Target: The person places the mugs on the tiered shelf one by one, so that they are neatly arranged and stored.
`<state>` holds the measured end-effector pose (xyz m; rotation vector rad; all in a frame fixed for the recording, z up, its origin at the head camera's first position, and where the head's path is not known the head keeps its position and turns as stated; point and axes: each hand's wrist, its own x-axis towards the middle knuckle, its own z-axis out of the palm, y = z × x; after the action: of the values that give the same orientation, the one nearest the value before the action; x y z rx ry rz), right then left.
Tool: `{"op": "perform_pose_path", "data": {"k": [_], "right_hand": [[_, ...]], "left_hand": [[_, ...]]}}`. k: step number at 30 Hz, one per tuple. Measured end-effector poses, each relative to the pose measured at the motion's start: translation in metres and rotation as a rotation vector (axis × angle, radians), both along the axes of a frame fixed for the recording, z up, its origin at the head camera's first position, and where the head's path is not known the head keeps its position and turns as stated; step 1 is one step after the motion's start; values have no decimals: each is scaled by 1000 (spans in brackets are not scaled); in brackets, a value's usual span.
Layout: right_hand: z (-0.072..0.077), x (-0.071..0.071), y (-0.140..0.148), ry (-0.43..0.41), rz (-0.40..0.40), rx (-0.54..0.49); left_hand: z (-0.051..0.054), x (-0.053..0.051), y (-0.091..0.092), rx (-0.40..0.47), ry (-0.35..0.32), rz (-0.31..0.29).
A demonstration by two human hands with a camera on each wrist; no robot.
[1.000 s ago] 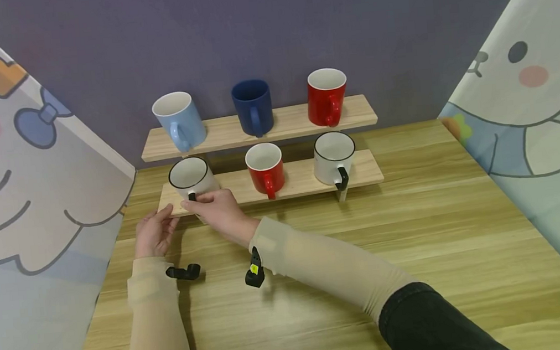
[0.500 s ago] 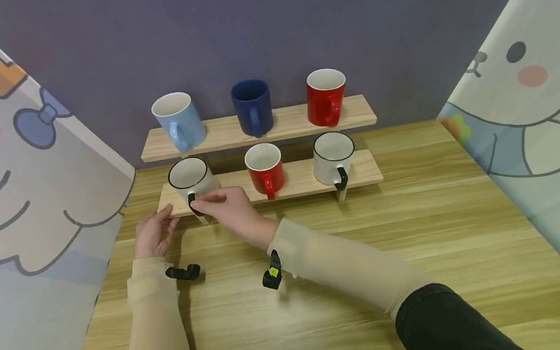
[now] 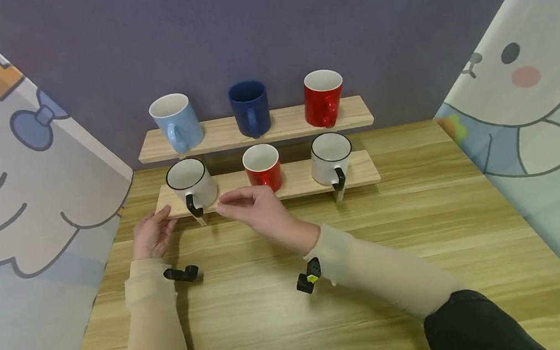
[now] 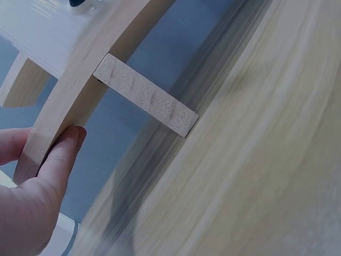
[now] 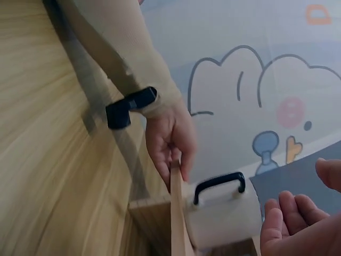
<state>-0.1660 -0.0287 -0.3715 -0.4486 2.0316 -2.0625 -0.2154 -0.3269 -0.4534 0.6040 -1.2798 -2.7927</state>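
Note:
My left hand (image 3: 152,235) pinches the left front corner of the lower wooden shelf board (image 4: 80,88), its thumb and fingers on opposite faces. Just right of it a white mug (image 3: 196,185) with a black rim and black handle stands upright on that board. Apart from this mug, my right hand (image 3: 268,212) hovers by the board's front edge, fingers loosely bent and holding nothing. It partly covers a red mug (image 3: 272,177) in the middle. Another white mug (image 3: 327,170) with a black handle is at the right end. The right wrist view shows the right fingers (image 5: 293,210) beside the first mug.
On the upper shelf board (image 3: 216,136) stand a light blue mug (image 3: 184,126), a dark blue mug (image 3: 257,113) and a red mug (image 3: 317,104). A dark wall (image 3: 372,33) rises behind. Cartoon-printed panels (image 3: 546,135) flank the wooden table (image 3: 253,322).
My right hand has let go of the left white mug's handle and drawn back to the right. The left hand keeps its hold on the shelf board.

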Motion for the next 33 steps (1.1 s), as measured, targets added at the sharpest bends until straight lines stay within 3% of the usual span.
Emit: {"op": "perform_pose_path", "data": {"k": [21,27,33], "right_hand": [[17,16,103,51,-28,-15],[22,18,132,77,-49,5],[20,22,159,107,-73,-5]], "left_hand": [[-1,3,-6,-10,-20,18],[1,5,-7,-57,-62,36],[2,4,-4,-105,-64,48]]}}
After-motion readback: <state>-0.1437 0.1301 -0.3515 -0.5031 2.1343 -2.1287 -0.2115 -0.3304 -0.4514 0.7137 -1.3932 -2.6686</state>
